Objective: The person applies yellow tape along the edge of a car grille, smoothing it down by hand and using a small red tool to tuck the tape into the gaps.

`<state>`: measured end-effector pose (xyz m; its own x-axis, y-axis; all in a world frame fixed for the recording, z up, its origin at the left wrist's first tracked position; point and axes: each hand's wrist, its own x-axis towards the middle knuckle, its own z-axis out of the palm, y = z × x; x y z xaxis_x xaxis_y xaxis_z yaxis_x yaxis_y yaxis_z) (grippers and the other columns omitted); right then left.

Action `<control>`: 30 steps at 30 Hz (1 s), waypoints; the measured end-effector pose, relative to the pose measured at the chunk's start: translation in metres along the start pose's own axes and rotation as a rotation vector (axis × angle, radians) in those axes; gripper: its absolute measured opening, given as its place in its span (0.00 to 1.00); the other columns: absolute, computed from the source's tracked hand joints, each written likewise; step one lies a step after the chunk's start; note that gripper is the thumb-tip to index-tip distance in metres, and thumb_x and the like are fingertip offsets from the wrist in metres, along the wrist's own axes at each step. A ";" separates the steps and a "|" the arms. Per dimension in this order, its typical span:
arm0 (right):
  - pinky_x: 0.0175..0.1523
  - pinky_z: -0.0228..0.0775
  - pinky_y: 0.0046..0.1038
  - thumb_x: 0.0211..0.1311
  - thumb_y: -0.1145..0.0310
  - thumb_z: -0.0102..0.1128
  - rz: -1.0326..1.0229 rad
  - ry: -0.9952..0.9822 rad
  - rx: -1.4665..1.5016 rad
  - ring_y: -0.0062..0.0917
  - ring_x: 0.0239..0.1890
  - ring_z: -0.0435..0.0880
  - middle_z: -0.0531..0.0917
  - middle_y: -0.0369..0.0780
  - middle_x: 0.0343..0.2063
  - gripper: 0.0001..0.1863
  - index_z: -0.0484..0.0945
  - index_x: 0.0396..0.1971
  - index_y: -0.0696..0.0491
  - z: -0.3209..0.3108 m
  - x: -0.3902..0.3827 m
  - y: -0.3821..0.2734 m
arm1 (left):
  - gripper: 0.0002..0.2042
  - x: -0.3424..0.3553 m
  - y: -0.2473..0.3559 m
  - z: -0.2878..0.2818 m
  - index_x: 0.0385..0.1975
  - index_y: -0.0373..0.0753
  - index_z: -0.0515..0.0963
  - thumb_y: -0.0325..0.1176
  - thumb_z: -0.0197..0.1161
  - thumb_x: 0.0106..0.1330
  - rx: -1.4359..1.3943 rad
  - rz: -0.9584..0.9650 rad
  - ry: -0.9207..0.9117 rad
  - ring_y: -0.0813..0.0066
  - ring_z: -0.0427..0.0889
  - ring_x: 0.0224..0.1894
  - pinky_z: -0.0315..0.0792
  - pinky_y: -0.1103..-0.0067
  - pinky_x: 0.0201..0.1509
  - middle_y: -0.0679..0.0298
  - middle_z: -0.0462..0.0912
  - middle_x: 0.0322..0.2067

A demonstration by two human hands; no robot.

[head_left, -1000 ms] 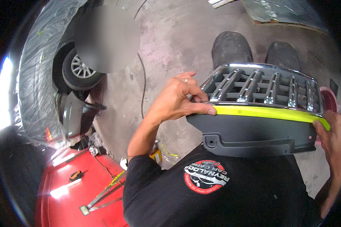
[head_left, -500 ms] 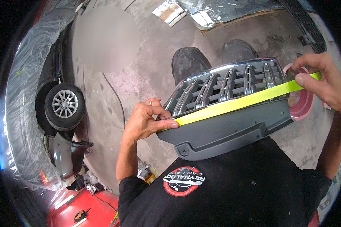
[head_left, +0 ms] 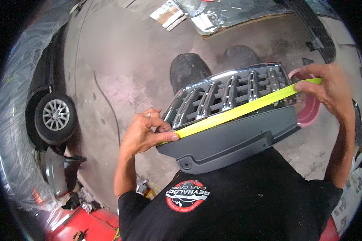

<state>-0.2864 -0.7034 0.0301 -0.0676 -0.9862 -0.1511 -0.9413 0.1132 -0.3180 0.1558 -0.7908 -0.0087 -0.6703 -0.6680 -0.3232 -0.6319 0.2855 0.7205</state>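
Note:
A chrome-barred vehicle grille (head_left: pixel 205 100) with a dark plastic lower panel (head_left: pixel 229 138) lies in front of my body. My left hand (head_left: pixel 145 130) grips its left end, thumb pressing the yellow-green tape (head_left: pixel 237 110) onto the upper edge of that panel. The tape runs taut across the grille to my right hand (head_left: pixel 323 88), whose thumb and fingers pinch it beyond the right end, slightly raised off the edge. A pink round container (head_left: pixel 311 112) shows behind that end, partly hidden.
A dark car with a wheel (head_left: pixel 54 118) and plastic sheeting (head_left: pixel 18 72) stands at left. Boards (head_left: pixel 167 14), a weathered panel (head_left: pixel 225 16) and a black mesh part (head_left: pixel 319 32) lie ahead. A hose (head_left: pixel 108 100) crosses the floor. Newspaper (head_left: pixel 346 201) and red surfaces (head_left: pixel 96 225) are near the lower edges.
My right hand has risen from the grille's right end, lifting the tape off that edge, then shifted slightly. My left thumb still presses the tape. The view has swung, moving the surroundings.

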 end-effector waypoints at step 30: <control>0.42 0.70 0.18 0.57 0.70 0.69 0.111 -0.321 0.322 0.16 0.37 0.81 0.87 0.41 0.36 0.17 0.83 0.46 0.61 -0.010 0.001 -0.005 | 0.15 -0.001 0.000 -0.011 0.20 0.39 0.84 0.43 0.79 0.47 0.056 -0.015 -0.084 0.73 0.76 0.24 0.70 0.64 0.61 0.68 0.77 0.16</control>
<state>-0.2855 -0.7061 0.0407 -0.0084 -0.8848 -0.4659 -0.7799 0.2974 -0.5507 0.1608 -0.7979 -0.0017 -0.6896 -0.6131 -0.3854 -0.6612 0.3161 0.6804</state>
